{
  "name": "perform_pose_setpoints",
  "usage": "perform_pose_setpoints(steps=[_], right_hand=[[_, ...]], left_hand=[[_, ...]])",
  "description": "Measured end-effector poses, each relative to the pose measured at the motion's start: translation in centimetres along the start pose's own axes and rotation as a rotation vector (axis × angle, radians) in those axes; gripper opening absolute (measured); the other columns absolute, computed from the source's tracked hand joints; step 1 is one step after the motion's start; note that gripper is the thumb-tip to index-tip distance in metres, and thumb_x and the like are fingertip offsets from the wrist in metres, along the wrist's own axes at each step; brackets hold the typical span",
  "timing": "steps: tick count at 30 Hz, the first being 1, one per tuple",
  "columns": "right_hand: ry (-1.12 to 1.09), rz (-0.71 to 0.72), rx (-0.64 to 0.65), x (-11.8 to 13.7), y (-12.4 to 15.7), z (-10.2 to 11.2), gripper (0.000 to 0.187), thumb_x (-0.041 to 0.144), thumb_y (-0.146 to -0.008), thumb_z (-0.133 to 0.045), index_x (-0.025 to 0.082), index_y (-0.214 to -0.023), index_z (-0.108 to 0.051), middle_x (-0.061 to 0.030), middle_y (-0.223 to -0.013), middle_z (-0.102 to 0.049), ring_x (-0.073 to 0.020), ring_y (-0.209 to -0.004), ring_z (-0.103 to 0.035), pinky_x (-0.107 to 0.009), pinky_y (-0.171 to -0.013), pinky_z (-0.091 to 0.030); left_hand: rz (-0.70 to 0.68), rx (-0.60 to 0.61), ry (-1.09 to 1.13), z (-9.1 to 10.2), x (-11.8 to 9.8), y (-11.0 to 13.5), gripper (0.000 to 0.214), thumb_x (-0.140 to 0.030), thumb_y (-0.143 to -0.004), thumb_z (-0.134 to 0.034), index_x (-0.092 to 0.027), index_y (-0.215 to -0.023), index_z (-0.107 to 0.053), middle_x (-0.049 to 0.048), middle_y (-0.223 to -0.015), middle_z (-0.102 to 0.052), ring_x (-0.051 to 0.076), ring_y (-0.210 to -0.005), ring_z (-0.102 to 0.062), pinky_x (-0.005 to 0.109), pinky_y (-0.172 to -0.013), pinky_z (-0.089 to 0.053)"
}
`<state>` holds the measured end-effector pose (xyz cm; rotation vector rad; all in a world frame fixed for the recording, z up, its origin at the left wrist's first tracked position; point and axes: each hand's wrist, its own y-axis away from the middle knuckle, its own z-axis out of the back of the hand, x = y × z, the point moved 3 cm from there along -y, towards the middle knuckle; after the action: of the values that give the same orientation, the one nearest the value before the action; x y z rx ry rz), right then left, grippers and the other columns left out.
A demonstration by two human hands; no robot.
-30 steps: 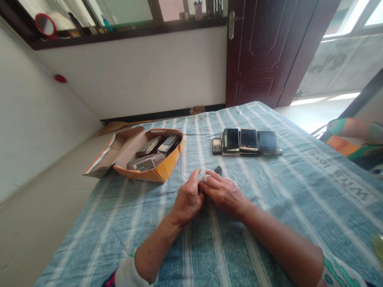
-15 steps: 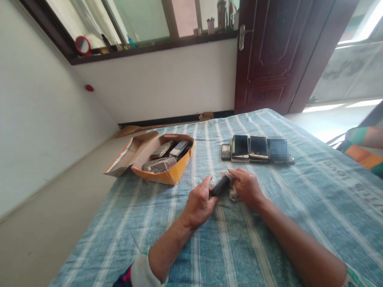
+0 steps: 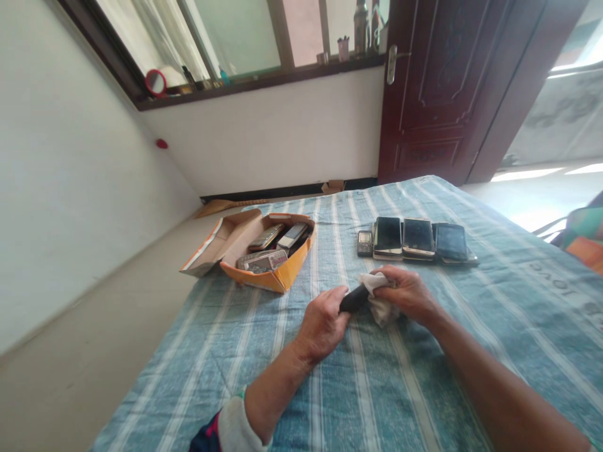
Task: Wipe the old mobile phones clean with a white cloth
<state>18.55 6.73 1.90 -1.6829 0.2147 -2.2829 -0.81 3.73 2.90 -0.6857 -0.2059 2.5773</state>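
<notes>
My left hand [image 3: 323,321] is closed round the near end of a small dark phone [image 3: 354,299], held just above the striped blue cloth [image 3: 471,326]. My right hand [image 3: 409,294] is closed on a crumpled white wipe [image 3: 379,302] pressed over the phone's far end. Beyond the hands lies a row of phones [image 3: 417,238]: one small keypad phone [image 3: 364,243] and three larger dark-screened ones side by side.
An open orange cardboard box [image 3: 277,276] holding several old phones sits at the back left of the cloth. A dark wooden door [image 3: 438,88] stands behind, and a window sill with a red mirror [image 3: 156,82]. Bare floor lies to the left.
My hands, close together a second ago, have drawn apart. The right hand with the wipe has slid toward the phone's far end. My view has shifted left.
</notes>
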Motion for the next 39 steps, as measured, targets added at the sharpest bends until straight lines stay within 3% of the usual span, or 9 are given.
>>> perform_pose_setpoints(steps=[6,12,18,26,32,39], right_hand=[[-0.014,0.087,-0.013,1.4,0.0,0.0,0.015,0.019,-0.072,-0.066,0.02,-0.086,-0.072,-0.0009,-0.081,-0.063,-0.0153,-0.074,-0.059,-0.026,-0.065,-0.045],[0.102,0.28,-0.064,3.7,0.5,-1.1,0.009,0.017,-0.08,-0.065,0.018,-0.084,-0.072,-0.0011,-0.076,-0.056,-0.0128,-0.069,-0.054,-0.024,-0.06,-0.041],[0.142,0.395,-0.058,5.3,1.3,-2.5,0.019,0.012,-0.085,-0.056,0.018,-0.083,-0.074,-0.0015,-0.073,-0.05,-0.0127,-0.067,-0.05,-0.025,-0.058,-0.039],[-0.185,0.198,-0.146,4.5,1.2,-3.3,0.017,0.016,-0.08,-0.061,0.022,-0.086,-0.076,-0.0008,-0.074,-0.059,-0.0132,-0.07,-0.057,-0.023,-0.061,-0.045],[-0.29,0.041,-0.218,4.2,1.0,-3.1,0.012,0.022,-0.077,-0.064,0.021,-0.08,-0.076,-0.002,-0.079,-0.067,-0.0154,-0.075,-0.061,-0.025,-0.067,-0.046],[-0.362,-0.27,-0.243,1.5,0.8,-3.0,0.019,0.033,-0.072,-0.064,0.015,-0.071,-0.072,0.0009,-0.059,-0.061,-0.012,-0.055,-0.051,-0.023,-0.051,-0.038]], left_hand=[[-0.013,0.068,-0.078,0.9,-1.5,-1.3,0.007,-0.019,-0.081,-0.061,-0.016,-0.088,-0.062,0.0061,-0.085,-0.067,0.022,-0.082,-0.062,0.03,-0.073,-0.048],[-0.077,0.039,0.135,2.7,-2.8,-3.3,0.007,-0.017,-0.081,-0.06,-0.017,-0.086,-0.064,0.0031,-0.085,-0.067,0.017,-0.079,-0.061,0.025,-0.07,-0.044],[-0.037,0.098,0.191,3.6,-2.1,-3.5,0.007,-0.022,-0.075,-0.066,-0.016,-0.073,-0.064,0.0007,-0.074,-0.064,0.014,-0.067,-0.059,0.022,-0.059,-0.041],[0.001,0.102,0.216,4.0,-1.6,-2.9,0.006,-0.015,-0.071,-0.065,-0.017,-0.067,-0.061,-0.0027,-0.065,-0.059,0.011,-0.061,-0.055,0.02,-0.055,-0.038],[-0.004,0.065,0.187,3.6,-1.9,-3.2,0.008,-0.017,-0.073,-0.063,-0.016,-0.065,-0.061,-0.0017,-0.066,-0.061,0.011,-0.061,-0.055,0.02,-0.055,-0.039],[0.045,0.047,0.142,3.3,-1.6,-3.3,0.003,-0.015,-0.071,-0.064,-0.017,-0.071,-0.067,-0.0012,-0.067,-0.064,0.012,-0.061,-0.058,0.02,-0.055,-0.042]])
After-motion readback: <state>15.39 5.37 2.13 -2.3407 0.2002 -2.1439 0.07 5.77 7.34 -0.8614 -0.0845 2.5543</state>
